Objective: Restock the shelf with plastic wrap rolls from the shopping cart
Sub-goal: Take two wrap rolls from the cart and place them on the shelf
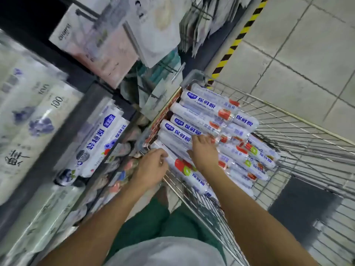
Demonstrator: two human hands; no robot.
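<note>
Left hand [151, 167] curled on nearest roll's [184, 169] end, right hand [201, 150] flat on pile (cart [288, 120]); lift level.

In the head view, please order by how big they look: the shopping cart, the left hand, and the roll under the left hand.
1. Shopping cart, clearly largest.
2. Roll under the left hand.
3. Left hand, though it partly covers the roll, so this pair is unsure.

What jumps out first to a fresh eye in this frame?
The heap of plastic wrap rolls filling the near-left end of the wire shopping cart, right of centre. Both bare hands are on it: left hand at the nearest roll's end, right hand flat on the pile. Blurred shelf stock fills the left.
</note>
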